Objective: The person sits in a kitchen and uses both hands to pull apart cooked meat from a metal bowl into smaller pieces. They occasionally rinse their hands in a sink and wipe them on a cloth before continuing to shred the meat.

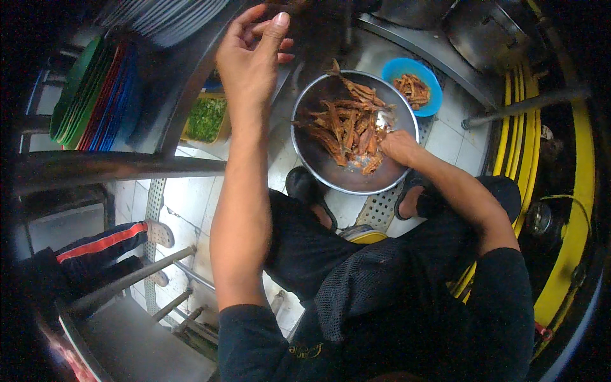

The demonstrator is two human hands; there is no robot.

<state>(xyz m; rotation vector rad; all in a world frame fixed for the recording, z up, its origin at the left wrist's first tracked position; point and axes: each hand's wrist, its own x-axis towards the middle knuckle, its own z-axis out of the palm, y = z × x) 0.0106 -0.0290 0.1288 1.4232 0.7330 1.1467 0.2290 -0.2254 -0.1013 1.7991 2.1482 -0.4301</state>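
Observation:
A wide metal bowl point(317, 174) rests on the floor between my feet. Long browned pieces of fish point(351, 122), apparently fried, lie heaped in it, with one tail sticking up over the far rim. My right hand point(400, 148) reaches in at the bowl's right side, its fingers curled among the pieces. Whether it grips one is hidden; a bright shiny patch shows just beyond it. My left hand point(258, 43) is raised to the left of the bowl, fingers loosely bent and apart, with nothing visible in it. Behind the bowl, a blue basin point(434, 102) holds smaller brown pieces.
Left of my forearm stands a yellow container point(212, 138) of chopped greens point(205, 119). Coloured plates point(95, 95) fill a metal rack. Large pots point(487, 38) stand at the upper right, near yellow bars point(518, 143). Another person's leg point(105, 246) shows at the left.

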